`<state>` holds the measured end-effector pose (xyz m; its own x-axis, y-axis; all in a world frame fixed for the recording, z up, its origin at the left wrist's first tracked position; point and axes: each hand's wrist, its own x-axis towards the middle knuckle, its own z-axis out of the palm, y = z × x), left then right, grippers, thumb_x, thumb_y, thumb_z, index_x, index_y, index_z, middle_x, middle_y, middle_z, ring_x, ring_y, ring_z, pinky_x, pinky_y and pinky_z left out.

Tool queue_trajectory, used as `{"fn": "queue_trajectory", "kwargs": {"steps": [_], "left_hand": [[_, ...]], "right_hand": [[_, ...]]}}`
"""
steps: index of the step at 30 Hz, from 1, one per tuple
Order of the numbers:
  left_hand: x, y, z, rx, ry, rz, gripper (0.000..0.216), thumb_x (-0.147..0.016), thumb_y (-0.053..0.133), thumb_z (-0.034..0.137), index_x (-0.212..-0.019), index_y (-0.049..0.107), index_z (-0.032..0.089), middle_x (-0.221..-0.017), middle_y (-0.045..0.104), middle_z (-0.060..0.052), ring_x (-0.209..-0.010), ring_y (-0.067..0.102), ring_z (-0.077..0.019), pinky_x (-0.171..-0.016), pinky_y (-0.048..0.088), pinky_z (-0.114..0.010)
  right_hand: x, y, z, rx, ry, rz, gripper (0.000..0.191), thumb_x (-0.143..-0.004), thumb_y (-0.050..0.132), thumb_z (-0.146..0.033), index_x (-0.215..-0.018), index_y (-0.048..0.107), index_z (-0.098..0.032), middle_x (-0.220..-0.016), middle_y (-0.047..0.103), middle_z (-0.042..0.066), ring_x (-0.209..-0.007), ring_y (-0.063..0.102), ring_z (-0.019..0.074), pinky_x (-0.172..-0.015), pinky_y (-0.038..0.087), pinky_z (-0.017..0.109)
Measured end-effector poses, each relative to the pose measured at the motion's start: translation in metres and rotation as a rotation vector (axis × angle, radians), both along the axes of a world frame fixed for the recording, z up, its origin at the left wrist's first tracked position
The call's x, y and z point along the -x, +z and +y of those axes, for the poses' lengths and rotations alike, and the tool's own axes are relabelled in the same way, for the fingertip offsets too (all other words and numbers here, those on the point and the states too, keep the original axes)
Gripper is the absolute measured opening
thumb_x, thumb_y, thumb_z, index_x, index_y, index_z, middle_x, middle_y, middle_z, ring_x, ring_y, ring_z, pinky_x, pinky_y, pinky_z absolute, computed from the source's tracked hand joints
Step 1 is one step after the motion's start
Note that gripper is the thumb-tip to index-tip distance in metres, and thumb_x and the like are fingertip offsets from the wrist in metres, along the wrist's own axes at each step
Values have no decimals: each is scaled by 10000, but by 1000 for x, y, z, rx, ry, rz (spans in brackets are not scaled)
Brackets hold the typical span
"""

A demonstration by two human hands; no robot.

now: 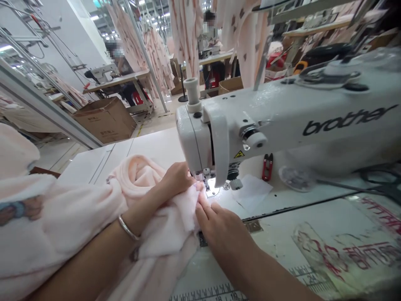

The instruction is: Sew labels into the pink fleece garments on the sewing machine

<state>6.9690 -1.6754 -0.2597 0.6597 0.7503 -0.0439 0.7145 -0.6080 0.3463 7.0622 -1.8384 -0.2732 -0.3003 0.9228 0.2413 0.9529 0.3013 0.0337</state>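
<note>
A pale pink fleece garment [78, 217] lies bunched across the table and my lap. My left hand [175, 180], with a silver bangle on its wrist, grips a fold of the fleece right beside the presser foot [206, 184] of a white Brother sewing machine [282, 117]. My right hand [219, 228] lies flat with its fingertips pressing the fabric edge just in front of the needle. The needle itself is mostly hidden by the machine head and the fabric.
Red thread snips [267, 166] lie behind the needle area next to a white cloth scrap [250, 192]. A ruler strip [219, 292] runs along the table's near edge. Cardboard boxes [106, 119], other sewing stations, hanging garments and two other people are in the background.
</note>
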Motion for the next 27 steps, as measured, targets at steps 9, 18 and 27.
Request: {"fn": "queue_trajectory", "kwargs": {"steps": [9,18,27], "left_hand": [[43,58,-59,-135,81,60,155,-846,431,268,-851,555,176,-786,652,-46,-731,598,-197,-672,410,-298],[94,142,-188,418,230,-388,170,-879,478,321,-927,622,244,-861,642,29,-810,571,-128,-682,445,-191],[82,141,-205,447,227,-354,187,-833,543,350,-760,601,189,-686,598,39,-596,487,-86,-520,361,-173]], "right_hand": [[11,24,-25,-337,70,423,401,-732,401,56,-1070,593,-39,-1038,650,169,-976,585,265,-835,528,394],[32,69,-83,-9,170,1290,54,-892,509,-239,-849,479,-226,-752,584,-1,-642,583,122,-566,497,200],[-10,77,-90,547,219,1689,155,-914,501,-345,-821,448,-233,-663,543,-39,-531,523,79,-409,381,140]]}}
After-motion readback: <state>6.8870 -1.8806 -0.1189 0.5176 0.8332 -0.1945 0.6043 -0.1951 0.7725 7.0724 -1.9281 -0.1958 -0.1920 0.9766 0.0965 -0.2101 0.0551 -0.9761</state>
